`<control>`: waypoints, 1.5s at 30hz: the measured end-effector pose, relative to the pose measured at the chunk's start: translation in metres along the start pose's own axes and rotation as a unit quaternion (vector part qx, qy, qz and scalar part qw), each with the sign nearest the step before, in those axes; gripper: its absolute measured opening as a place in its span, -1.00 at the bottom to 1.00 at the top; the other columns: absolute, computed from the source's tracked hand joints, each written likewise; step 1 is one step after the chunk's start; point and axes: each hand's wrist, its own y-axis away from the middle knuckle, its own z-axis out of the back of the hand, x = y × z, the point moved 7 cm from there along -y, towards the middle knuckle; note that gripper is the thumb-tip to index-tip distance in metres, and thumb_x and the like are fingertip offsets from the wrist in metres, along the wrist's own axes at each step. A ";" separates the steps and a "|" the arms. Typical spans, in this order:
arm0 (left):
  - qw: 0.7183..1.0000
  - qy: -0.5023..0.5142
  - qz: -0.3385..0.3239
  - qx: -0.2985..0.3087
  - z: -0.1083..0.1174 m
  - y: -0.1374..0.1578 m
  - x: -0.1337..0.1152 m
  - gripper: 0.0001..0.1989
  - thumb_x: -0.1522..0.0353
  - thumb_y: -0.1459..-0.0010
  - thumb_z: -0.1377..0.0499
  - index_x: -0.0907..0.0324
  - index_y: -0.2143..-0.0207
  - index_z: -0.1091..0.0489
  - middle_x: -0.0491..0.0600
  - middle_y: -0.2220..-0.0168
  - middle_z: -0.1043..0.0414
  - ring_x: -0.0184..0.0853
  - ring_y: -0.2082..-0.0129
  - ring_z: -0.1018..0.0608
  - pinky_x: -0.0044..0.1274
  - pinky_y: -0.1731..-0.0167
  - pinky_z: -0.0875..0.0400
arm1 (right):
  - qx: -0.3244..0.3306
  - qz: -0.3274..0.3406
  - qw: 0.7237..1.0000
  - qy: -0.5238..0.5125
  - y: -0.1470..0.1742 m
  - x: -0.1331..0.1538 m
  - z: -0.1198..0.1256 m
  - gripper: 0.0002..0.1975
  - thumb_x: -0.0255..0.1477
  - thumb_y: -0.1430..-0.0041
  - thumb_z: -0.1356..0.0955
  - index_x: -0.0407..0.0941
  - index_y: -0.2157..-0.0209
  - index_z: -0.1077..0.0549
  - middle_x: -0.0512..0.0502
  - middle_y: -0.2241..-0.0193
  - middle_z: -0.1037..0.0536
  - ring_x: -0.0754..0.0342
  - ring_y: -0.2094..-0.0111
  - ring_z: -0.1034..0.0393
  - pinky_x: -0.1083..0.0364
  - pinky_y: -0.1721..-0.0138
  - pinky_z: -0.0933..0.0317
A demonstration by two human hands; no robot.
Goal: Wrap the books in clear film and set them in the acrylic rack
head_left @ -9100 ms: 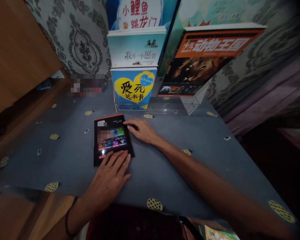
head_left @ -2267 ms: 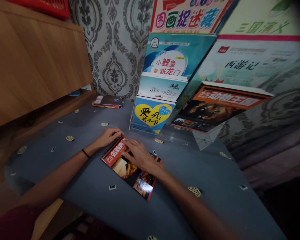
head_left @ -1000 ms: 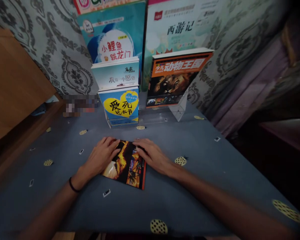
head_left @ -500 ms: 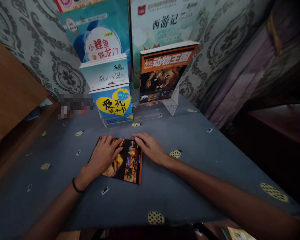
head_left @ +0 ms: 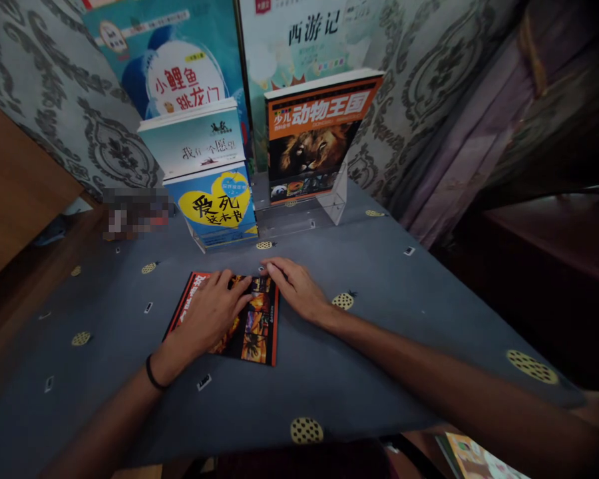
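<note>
A book with a black cover, a red-orange border and small photos point(head_left: 258, 326) lies flat on the blue tablecloth. My left hand point(head_left: 214, 303) rests palm down across the middle of its cover, fingers stretched out, hiding much of the picture. A dark band circles the left wrist. My right hand point(head_left: 297, 286) lies at the book's top right corner, its fingers extended and its thumb close to the cover edge. Whether the fingertips there press on the book or only on the cloth, I cannot tell.
Behind the hands, a clear stand point(head_left: 335, 199) props up a lion-cover book point(head_left: 312, 150). Left of it stand a blue book with a yellow heart point(head_left: 214, 206) and a pale book point(head_left: 192, 143). Taller books point(head_left: 170, 66) rise behind. Another book point(head_left: 479, 456) shows below the table's front edge.
My left hand has slid right over the cover, baring white lettering along the book's left side. The right hand stays at the top right corner. The whole view has shifted slightly.
</note>
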 end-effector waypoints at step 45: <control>0.982 0.115 -0.147 0.029 -0.004 -0.003 -0.037 -0.47 0.09 -0.44 0.15 0.13 -0.31 -0.16 0.14 -0.29 -0.23 -0.07 -0.34 -0.20 -0.10 -0.24 -0.17 | -0.032 -0.029 0.992 -0.116 -0.007 -0.008 0.006 -0.70 -0.36 -0.40 -0.18 -0.14 0.11 -0.50 -0.12 0.25 -0.66 0.02 0.20 -0.55 0.04 0.10 -0.34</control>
